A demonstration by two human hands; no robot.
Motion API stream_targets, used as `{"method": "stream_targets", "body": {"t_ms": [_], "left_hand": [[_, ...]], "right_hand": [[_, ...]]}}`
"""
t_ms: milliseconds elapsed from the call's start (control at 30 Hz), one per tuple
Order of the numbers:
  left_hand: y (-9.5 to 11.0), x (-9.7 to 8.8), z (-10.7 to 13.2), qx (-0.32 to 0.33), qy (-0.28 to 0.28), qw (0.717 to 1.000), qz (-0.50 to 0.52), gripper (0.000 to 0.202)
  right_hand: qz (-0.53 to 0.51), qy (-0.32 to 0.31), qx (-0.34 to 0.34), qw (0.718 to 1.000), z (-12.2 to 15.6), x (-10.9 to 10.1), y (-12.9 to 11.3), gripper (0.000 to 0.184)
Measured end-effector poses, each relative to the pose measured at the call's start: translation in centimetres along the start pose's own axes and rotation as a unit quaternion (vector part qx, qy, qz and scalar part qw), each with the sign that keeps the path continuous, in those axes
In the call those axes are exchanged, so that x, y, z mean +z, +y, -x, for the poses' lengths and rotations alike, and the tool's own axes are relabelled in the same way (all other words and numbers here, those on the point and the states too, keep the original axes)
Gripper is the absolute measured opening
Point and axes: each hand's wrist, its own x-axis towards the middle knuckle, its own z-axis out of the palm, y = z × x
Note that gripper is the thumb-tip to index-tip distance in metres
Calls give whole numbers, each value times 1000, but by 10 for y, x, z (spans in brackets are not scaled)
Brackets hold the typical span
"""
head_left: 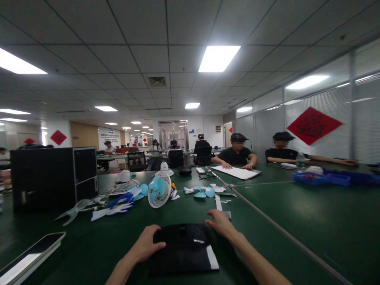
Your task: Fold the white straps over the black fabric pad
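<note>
The light is rather dim, although white ceiling panels point(219, 58) glow strongly overhead. Toward the near left corner of the desk point(297, 229), a phone point(32, 253) carries a bright glare. Distant details look soft.

Bare forearms point(255, 257) reach forward, left hand point(147, 242) and right hand point(222, 224) apart, curved inward.

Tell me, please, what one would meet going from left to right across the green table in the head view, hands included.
Phone-like device → left hand → flat black panel → right hand → blue tray.
</note>
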Motion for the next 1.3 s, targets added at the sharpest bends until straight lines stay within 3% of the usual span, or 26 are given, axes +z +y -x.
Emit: {"method": "stream_targets", "body": {"t_ms": [200, 367, 600, 733, 967, 1167, 1300], "left_hand": [[7, -5, 3, -16, -11, 1000, 4, 73], [7, -5, 4, -10, -11, 1000, 5, 73], [9, -7, 5, -5, -18, 1000, 10, 75], [12, -8, 6, 2, -23, 1000, 8, 76], [10, -5, 4, 15, -11, 1000, 10, 75], [10, -8, 5, 8, -20, 1000, 18, 79], [7, -6, 4, 3, -16, 1000, 16, 78]], "right_hand": [[80, 64, 90, 991, -25, -4, 32, 34], [106, 57, 122, 985, -31, 2, 45, 38], [113, 46, 125, 985, -28, -2, 52, 24], [106, 62, 138, 983, -24, -17, 60, 24], [95, 148, 184, 967, -7, -65, 79, 33], [-57, 284, 114, 950, 5, -74, 57, 39], [-199, 272, 44, 941, 5, -66, 32, 42]]}}
